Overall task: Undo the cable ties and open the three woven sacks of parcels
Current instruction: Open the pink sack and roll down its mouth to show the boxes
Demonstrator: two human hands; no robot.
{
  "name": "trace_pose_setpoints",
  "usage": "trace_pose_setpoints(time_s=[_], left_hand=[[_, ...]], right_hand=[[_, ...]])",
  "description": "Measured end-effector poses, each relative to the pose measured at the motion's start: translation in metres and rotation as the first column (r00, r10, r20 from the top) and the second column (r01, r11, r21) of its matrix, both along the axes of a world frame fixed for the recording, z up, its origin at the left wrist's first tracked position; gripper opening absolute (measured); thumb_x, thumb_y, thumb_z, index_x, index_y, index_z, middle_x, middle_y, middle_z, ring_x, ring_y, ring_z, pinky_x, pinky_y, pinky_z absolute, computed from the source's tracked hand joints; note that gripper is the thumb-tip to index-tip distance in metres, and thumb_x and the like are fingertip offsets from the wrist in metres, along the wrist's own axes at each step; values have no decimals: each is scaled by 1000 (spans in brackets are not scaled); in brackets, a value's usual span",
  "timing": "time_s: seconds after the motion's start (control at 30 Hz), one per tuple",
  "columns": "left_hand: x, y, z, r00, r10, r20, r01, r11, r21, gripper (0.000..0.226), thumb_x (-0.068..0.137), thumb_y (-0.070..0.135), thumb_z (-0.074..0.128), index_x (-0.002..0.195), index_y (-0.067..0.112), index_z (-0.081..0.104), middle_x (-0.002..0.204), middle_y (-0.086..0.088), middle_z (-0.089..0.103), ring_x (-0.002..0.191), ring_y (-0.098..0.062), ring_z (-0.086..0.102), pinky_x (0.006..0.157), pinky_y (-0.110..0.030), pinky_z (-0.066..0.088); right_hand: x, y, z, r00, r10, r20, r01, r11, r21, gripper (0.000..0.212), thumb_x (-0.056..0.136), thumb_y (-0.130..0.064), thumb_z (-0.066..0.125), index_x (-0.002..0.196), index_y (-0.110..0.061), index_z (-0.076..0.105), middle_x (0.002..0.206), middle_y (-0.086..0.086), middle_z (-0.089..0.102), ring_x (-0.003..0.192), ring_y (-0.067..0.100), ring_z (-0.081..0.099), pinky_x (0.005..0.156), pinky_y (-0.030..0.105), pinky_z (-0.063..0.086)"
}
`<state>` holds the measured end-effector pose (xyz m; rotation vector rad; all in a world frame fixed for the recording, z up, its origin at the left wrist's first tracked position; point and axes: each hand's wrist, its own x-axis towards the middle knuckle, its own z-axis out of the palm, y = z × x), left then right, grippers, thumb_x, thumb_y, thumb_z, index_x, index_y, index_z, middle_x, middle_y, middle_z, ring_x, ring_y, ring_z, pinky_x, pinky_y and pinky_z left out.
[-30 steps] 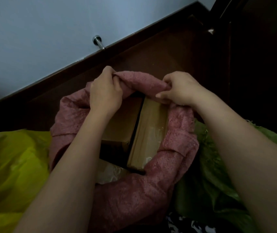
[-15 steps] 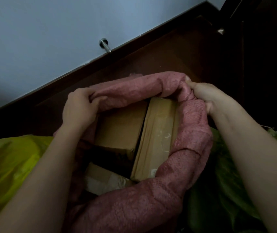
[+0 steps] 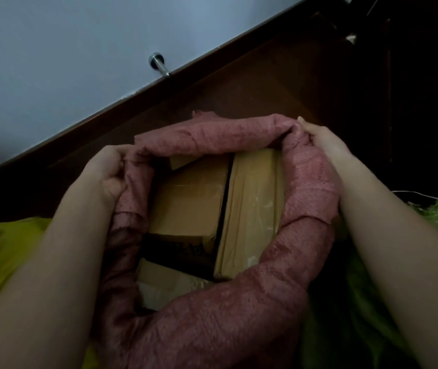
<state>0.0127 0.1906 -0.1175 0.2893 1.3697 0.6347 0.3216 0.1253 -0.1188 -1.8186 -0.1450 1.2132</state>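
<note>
The yellow sack (image 3: pixel 2 262) sits left. The left hand (image 3: pixel 106 174) and right hand (image 3: pixel 319 141) grip the pink sack (image 3: pixel 212 323) rim in the middle — open, boxes (image 3: pixel 249 209) showing. The green sack (image 3: pixel 367 302) sits right — I can't tell if those 2 are open.

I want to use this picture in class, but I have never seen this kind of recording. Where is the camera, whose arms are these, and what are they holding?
The camera sits on a person's head and looks down, so the arms are that person's own. There is no machine. The left hand and the right hand each grip the rolled-down rim of a pink woven sack and hold its mouth wide. Inside lie brown cardboard parcels. A yellow sack lies to the left and a green sack to the right, on a dark floor by a pale wall.
</note>
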Motion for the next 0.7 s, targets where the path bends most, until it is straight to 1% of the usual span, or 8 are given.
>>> trace_pose_setpoints(time_s=[0.1,0.17,0.27,0.33,0.43,0.57,0.63,0.7], left_hand=[[0,-8,4,992,-45,-115,52,997,51,25,92,25,56,104,6,66,88,-7,71,80,-19,69,69,-32,58],[2,-16,11,889,-101,-447,188,970,155,32,90,36,60,105,8,66,90,-9,71,78,-20,68,68,-33,56],[1,-37,26,477,-113,-872,503,848,165,53,90,55,50,114,9,60,106,-7,65,93,-22,62,79,-31,48],[-3,-57,34,266,-128,-955,605,794,62,69,87,65,46,130,12,52,126,-12,57,114,-31,54,95,-40,43],[-9,-95,44,8,-176,-984,638,759,-131,70,83,64,52,139,23,42,133,-18,45,121,-42,44,101,-50,37],[-13,-149,42,-10,-163,-987,592,794,-138,66,82,42,65,140,22,41,123,-22,50,111,-45,51,92,-48,45],[-17,-166,43,31,-116,-993,558,826,-79,47,86,23,60,130,11,50,114,-25,58,105,-45,55,83,-47,46],[-24,-172,39,102,-115,-988,445,893,-58,28,88,11,53,111,-4,58,109,-29,61,103,-46,57,79,-46,46]], right_hand=[[2,1,0,974,41,222,-38,999,-16,26,84,-28,72,104,-11,69,99,5,71,85,15,68,74,29,58],[4,0,4,859,182,478,-138,982,-126,22,86,-36,68,94,-16,71,101,3,70,93,17,66,88,35,55],[-1,-2,20,641,483,597,-220,860,-460,57,85,-63,51,115,-18,67,135,11,53,125,32,46,104,45,43],[-11,-12,36,569,631,527,-269,749,-606,83,80,-75,45,136,-13,51,149,14,30,136,36,27,105,49,36],[-35,-37,57,527,714,461,-313,667,-676,99,75,-73,57,146,-10,28,149,13,21,136,37,27,99,49,40],[-56,-65,63,555,719,417,-310,645,-699,84,79,-46,73,141,-9,31,141,14,37,126,37,46,93,45,46],[-56,-75,57,604,630,489,-275,740,-614,60,86,-31,69,134,-5,44,136,16,49,121,36,53,93,42,48],[-51,-81,53,751,461,473,-222,851,-476,48,90,-27,64,129,-2,51,129,18,56,116,35,58,94,43,51]])
